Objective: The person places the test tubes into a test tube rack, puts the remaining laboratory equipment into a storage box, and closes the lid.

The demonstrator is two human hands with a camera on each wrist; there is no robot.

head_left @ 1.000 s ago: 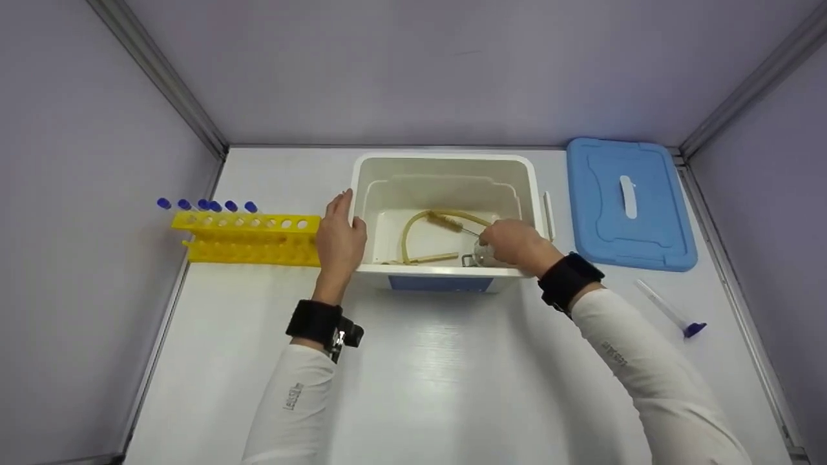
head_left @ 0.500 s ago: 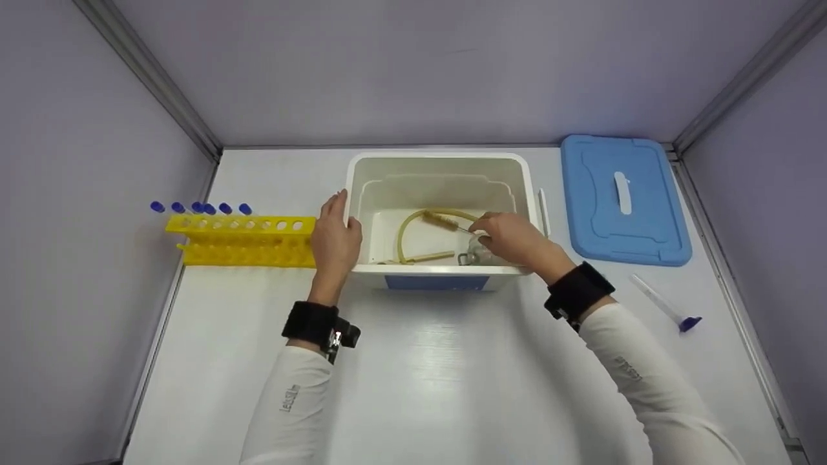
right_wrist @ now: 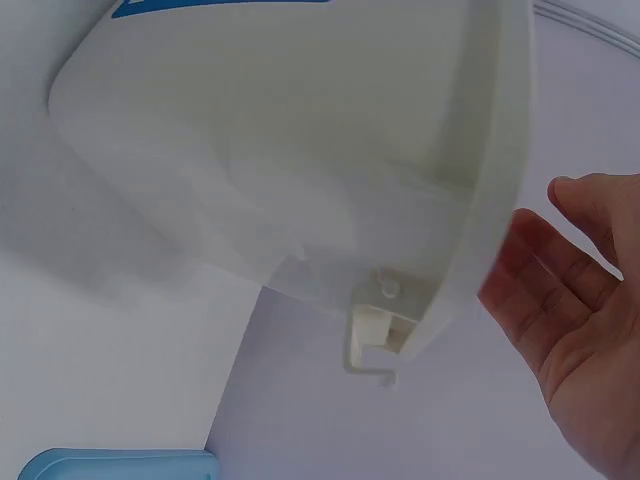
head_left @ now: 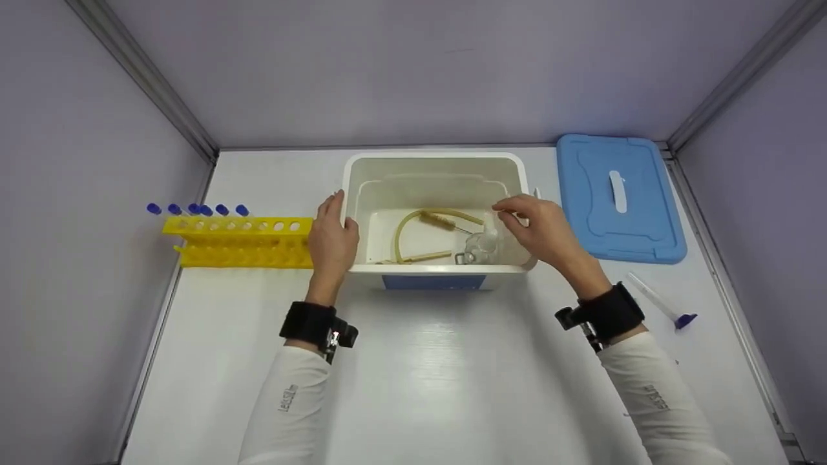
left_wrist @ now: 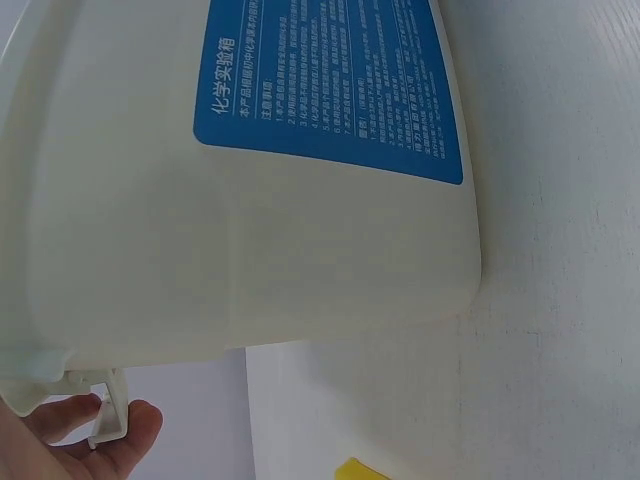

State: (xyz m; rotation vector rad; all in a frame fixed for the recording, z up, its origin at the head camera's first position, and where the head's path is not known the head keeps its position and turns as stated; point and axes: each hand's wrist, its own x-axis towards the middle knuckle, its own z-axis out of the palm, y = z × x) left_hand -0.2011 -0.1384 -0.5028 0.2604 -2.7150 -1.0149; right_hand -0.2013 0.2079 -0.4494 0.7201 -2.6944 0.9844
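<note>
A white bin (head_left: 439, 272) stands uncovered on the table. My left hand (head_left: 333, 248) rests against its left side near the rim; in the left wrist view, fingers (left_wrist: 142, 430) lie around a white side latch (left_wrist: 112, 410). Over the bin's right rim hovers my right hand (head_left: 543, 229), its fingers loosely bent and nothing between them. Inside the bin, a clear glass vessel (head_left: 481, 248) lies at the near right. Beside it are a curved tan tube (head_left: 398, 236), a bristle brush (head_left: 437, 221) and a short tan stick (head_left: 431, 256).
A yellow test tube rack (head_left: 245, 254) stands left of the bin, holding several blue-capped tubes (head_left: 221, 210). At the right lie a blue lid (head_left: 620, 226) with a white handle and a clear cylinder (head_left: 652, 294) with a purple base. Grey-lilac walls (head_left: 400, 77) enclose the table.
My right hand has come up out of the bin and moved right to above its rim, leaving the glass vessel in view. The left hand has stayed on the bin's side.
</note>
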